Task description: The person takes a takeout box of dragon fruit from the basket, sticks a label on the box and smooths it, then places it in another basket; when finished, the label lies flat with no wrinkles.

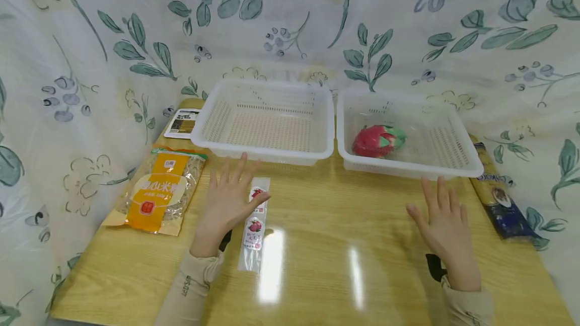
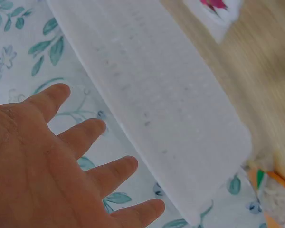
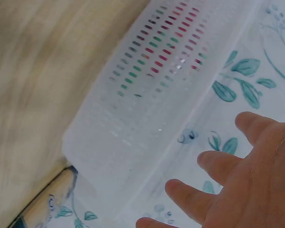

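Observation:
My left hand [image 1: 228,200] is spread with straight fingers, its fingertips close to the front of the left white basket [image 1: 263,154]. Below its thumb lies a clear plastic strip [image 1: 242,263] bearing dragon fruit stickers [image 1: 255,226]. My right hand [image 1: 446,225], fingers also extended, hovers near the front rim of the right white basket [image 1: 408,166]. Inside that basket sits a red dragon fruit [image 1: 373,141] with green tips, in a clear wrapping. In the right wrist view, red and green show through the basket's slots [image 3: 156,52]. Both hands hold nothing.
An orange-labelled clear food bag [image 1: 156,190] lies at the left, with a small white-edged packet [image 1: 182,124] behind it. A blue and gold packet [image 1: 500,195] lies along the right edge of the wooden table [image 1: 326,215]. Floral cloth [image 1: 290,19] hangs behind and at both sides.

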### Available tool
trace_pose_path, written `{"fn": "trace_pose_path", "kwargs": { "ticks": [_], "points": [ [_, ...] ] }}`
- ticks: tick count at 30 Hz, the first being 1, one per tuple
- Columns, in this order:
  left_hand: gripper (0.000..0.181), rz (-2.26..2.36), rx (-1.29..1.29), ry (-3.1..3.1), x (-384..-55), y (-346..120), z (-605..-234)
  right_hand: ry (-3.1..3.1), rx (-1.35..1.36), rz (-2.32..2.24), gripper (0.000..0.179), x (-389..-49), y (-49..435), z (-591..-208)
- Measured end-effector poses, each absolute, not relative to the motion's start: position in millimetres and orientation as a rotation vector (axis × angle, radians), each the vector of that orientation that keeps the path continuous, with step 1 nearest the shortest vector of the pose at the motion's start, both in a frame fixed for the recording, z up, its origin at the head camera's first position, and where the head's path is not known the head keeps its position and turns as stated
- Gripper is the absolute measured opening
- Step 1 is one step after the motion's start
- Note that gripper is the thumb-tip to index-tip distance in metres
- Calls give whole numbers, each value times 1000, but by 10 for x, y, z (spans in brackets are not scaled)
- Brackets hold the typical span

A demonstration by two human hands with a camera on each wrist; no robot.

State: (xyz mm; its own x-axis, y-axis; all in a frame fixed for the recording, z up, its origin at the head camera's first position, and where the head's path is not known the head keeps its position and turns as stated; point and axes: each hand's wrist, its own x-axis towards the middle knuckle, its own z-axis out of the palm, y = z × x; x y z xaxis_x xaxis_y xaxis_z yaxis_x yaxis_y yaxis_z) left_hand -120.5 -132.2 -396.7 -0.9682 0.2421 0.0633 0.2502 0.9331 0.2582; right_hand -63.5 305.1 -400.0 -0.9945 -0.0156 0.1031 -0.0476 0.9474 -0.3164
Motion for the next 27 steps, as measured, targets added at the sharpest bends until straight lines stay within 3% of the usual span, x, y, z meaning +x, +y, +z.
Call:
{"fn": "trace_pose_path", "kwargs": {
  "ticks": [9,16,23,27],
  "points": [
    [81,-478,-614,-3011,-1329,-889,-3811,-3020,76,484,72,-919,3049,-3760],
    [100,-566,-799,-2983,-1424,-454,-3744,-3032,125,502,74,-1209,2959,-3486],
    [83,-669,-941,-2982,-1438,-53,-3746,-3066,169,559,75,-1482,2924,-3331],
    [79,-697,-1040,-2976,-1472,146,-3793,-3111,248,821,70,-1730,2962,-3262]
  ]
}}
